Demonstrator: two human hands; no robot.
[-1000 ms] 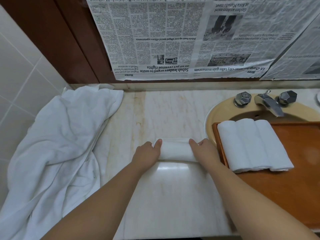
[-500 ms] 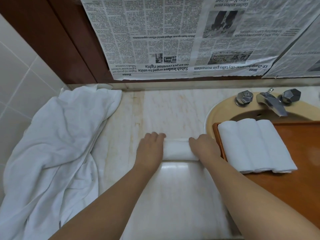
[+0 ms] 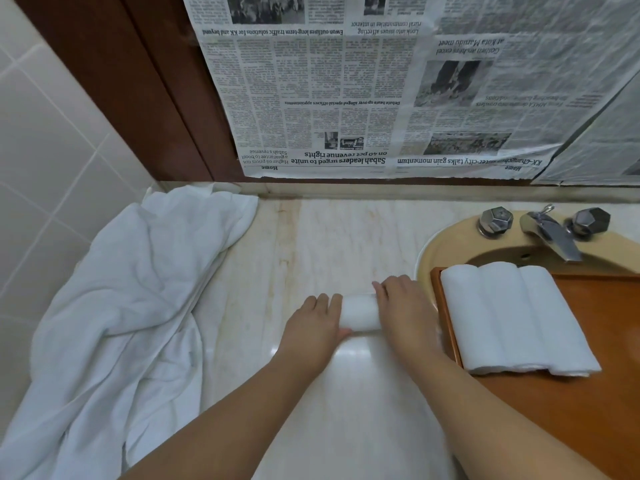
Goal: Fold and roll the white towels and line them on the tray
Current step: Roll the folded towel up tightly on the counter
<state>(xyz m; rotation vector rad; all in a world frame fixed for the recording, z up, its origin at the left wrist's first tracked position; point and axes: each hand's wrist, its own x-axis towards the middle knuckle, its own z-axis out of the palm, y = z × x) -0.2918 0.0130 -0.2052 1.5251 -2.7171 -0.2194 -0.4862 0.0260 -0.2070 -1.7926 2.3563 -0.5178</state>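
A small white towel (image 3: 360, 311) lies rolled into a tight cylinder on the marble counter, a little left of the tray. My left hand (image 3: 317, 322) covers its left end and my right hand (image 3: 405, 306) lies over its right end, fingers curved on top of the roll. The brown wooden tray (image 3: 568, 403) rests across the sink at the right. Three rolled white towels (image 3: 512, 317) lie side by side on the tray's left part.
A big heap of loose white towels (image 3: 121, 313) fills the counter's left side against the tiled wall. The beige sink (image 3: 440, 247) with a metal tap (image 3: 550, 233) sits behind the tray. Newspaper (image 3: 398, 84) covers the mirror above.
Both hands have pushed the roll a little farther away, and my hands now sit closer together over it. The flat tail of the towel is no longer seen.
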